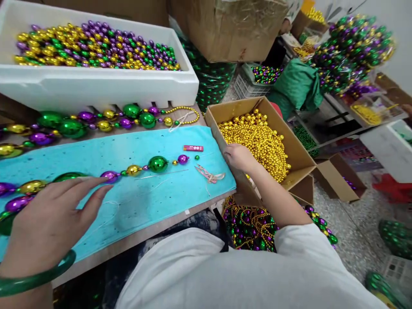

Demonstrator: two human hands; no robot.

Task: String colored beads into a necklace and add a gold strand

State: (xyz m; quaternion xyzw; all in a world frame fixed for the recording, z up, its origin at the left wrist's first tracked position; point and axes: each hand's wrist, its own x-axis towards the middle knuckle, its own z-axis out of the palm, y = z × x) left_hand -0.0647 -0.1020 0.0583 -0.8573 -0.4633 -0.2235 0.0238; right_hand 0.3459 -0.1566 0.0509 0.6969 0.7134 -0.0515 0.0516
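Note:
My left hand [59, 214] reaches over the blue cloth [128, 210], thumb and fingers apart, fingertips at a purple bead [110, 176] in a bead strand. Along this strand are a gold bead [133, 170], a large green bead [158, 163] and another purple bead [183, 159]. A small green bead [197, 158] sits just past its end. A thin needle-like rod [165, 174] lies below. My right hand [240, 157] is closed at the near left edge of a cardboard box [298, 165] of gold bead chains [254, 139]. Anything in its fingers is hidden.
Small scissors [209, 174] and a pink lighter [193, 148] lie on the cloth. Behind are finished-looking strands [131, 111] and a white foam box [96, 88] of mixed beads. More bead strands [247, 227] hang or lie below the table's right end. A large carton [231, 30] stands behind.

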